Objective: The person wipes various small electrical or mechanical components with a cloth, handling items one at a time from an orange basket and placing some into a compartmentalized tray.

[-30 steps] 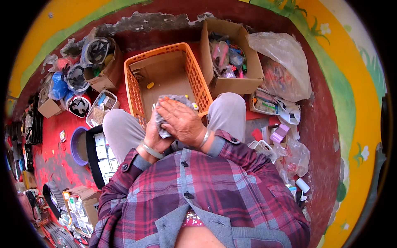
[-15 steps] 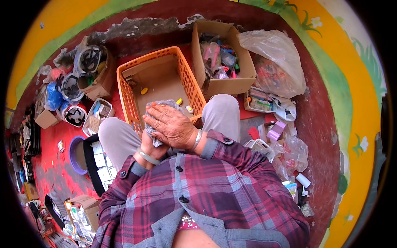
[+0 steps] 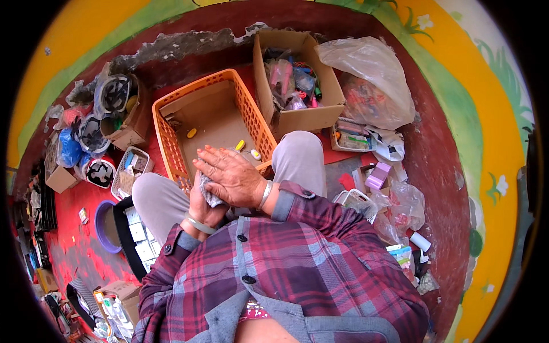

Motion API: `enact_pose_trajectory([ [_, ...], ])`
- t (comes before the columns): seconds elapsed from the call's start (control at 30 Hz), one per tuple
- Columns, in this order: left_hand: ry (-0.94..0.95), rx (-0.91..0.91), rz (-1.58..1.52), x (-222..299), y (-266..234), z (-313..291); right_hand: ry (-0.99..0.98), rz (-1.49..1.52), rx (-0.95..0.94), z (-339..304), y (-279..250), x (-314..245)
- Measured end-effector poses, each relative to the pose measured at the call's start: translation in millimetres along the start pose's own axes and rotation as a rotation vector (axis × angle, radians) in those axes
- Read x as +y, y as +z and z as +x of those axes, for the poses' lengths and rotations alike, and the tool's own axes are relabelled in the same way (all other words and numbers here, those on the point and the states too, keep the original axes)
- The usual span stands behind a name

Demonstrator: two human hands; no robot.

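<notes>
In front of my body a grey cloth (image 3: 210, 196) is pressed between my palms. My right hand (image 3: 235, 178) lies over it with fingers stretched across, while my left hand (image 3: 198, 207) cups it from below, its fingers mostly hidden. Anything wrapped inside the cloth is out of sight. Just beyond my hands, between my knees, stands an orange plastic basket (image 3: 255, 114) lined with cardboard. Inside it lie small oval pieces: a yellow one (image 3: 191, 133) farther left, another yellow one (image 3: 239, 146) and a white-and-yellow one (image 3: 255, 154) near my right fingers.
An open cardboard box (image 3: 309, 120) of colourful items stands beyond the basket, beside a large clear plastic bag (image 3: 380, 86). At left are a white basket (image 3: 128, 171), a purple basin (image 3: 104, 226) and a black tray (image 3: 127, 228) of white pieces. A lilac box (image 3: 378, 175) lies right.
The cloth has been drawn in between my hands, so less of it shows. My right hand has shifted slightly left and down over it. The whole view has moved a little.
</notes>
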State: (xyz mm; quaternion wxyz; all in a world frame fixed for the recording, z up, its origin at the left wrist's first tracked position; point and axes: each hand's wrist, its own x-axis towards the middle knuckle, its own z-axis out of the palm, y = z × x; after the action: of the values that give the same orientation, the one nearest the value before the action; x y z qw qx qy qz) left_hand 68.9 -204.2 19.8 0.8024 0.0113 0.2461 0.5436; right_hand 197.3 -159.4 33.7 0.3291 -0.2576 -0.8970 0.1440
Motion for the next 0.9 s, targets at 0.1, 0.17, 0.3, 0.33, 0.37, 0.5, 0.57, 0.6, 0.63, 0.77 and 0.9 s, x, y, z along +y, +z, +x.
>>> enact_pose_trajectory([
  [0.1,-0.032,0.042,0.116,-1.6,-15.9,0.0,0.206,0.165,-0.001,1.7,0.2,10.1],
  [0.17,-0.047,0.051,0.192,-0.7,-19.0,0.9,0.331,0.278,0.062,-8.9,14.1,28.7],
  [0.3,-0.031,-0.023,0.057,6.5,-9.3,2.3,0.487,0.382,0.063,-29.8,12.3,31.9],
  [0.33,-0.009,-0.059,0.042,8.0,-8.5,2.1,0.378,0.313,0.164,-31.6,14.5,22.6],
  [0.37,-0.01,-0.036,0.028,8.1,-0.6,-0.6,0.321,0.225,0.22,-31.0,13.7,16.2],
  [0.5,0.013,-0.062,0.077,7.2,9.1,-4.3,0.129,-0.037,0.249,-10.0,-5.0,10.3],
  [0.57,-0.003,-0.072,0.145,8.6,-2.5,-5.3,0.229,0.074,0.154,-7.7,-7.7,14.4],
  [0.6,-0.009,-0.074,0.179,8.5,-7.0,-4.8,0.277,0.133,0.105,-6.5,-7.7,16.7],
  [0.63,-0.015,-0.038,0.176,7.1,-9.3,-3.3,0.277,0.156,0.135,-4.5,-4.8,21.3],
  [0.77,-0.004,-0.099,0.254,4.7,-1.4,-11.0,0.601,0.476,0.168,-11.6,14.0,44.4],
  [0.9,-0.085,-0.183,0.205,14.5,14.5,-15.1,0.945,0.922,0.45,-40.7,45.1,114.4],
])
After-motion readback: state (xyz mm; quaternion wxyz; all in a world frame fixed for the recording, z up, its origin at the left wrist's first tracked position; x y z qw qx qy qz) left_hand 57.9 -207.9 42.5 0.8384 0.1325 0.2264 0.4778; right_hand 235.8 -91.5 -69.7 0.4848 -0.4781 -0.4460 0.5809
